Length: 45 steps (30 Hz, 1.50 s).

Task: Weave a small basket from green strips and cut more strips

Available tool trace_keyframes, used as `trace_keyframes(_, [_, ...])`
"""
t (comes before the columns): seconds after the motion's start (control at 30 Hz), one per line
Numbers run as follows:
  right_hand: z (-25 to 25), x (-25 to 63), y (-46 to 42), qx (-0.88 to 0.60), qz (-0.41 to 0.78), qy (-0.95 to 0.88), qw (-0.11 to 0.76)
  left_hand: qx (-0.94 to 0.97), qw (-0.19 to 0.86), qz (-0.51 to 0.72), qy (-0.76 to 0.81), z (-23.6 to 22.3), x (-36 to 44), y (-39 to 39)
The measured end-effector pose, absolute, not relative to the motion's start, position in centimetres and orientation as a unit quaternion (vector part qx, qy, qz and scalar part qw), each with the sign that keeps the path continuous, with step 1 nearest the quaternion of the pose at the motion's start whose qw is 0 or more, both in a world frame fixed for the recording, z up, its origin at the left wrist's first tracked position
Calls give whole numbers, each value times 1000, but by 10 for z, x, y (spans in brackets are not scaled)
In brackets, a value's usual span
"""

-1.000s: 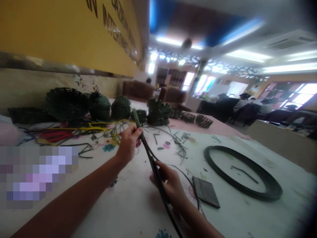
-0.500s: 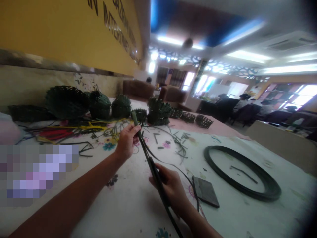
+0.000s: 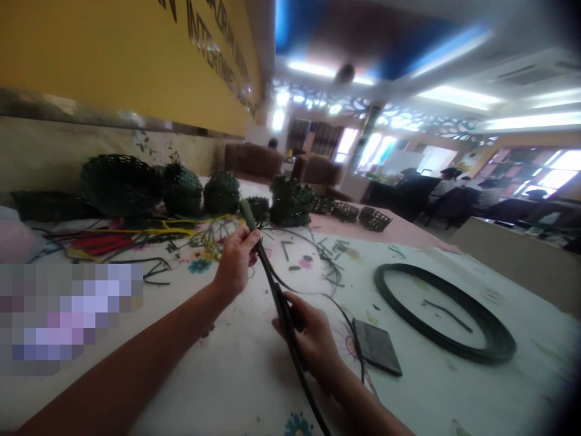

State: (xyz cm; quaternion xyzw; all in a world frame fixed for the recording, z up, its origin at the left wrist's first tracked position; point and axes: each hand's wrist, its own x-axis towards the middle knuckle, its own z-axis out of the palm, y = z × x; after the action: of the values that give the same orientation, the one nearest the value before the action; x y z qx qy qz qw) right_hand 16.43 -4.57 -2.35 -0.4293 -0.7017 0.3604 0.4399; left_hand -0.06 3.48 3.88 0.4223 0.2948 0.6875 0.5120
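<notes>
My left hand (image 3: 236, 259) is closed around the upper end of a bundle of dark green strips (image 3: 278, 301), just below its tip. Lower down, my right hand (image 3: 310, 339) grips the same bundle, fingers wrapped round it. The strips run diagonally from the tip near the baskets down toward the bottom edge of the view. Both hands hover over the white flowered tablecloth (image 3: 236, 375).
A large coil of dark strip (image 3: 447, 313) lies to the right, a small dark woven square (image 3: 376, 347) beside my right hand. Several dark green woven baskets (image 3: 181, 191) line the back. Yellow and red strips (image 3: 113, 239) lie at left. People sit far right.
The hands hold the bundle almost unchanged; the left hand shifted slightly along the upper end. The view drifted a little.
</notes>
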Motion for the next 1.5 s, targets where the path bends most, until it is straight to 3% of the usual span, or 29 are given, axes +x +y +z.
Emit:
trace_keyframes(1.2, [-13, 165, -50, -446, 341, -724, 401, 375, 554, 675, 311, 40, -17, 50])
trace_keyframes(1.5, [-28, 165, -43, -439, 359, -699, 436, 412, 537, 676, 293, 32, -5, 42])
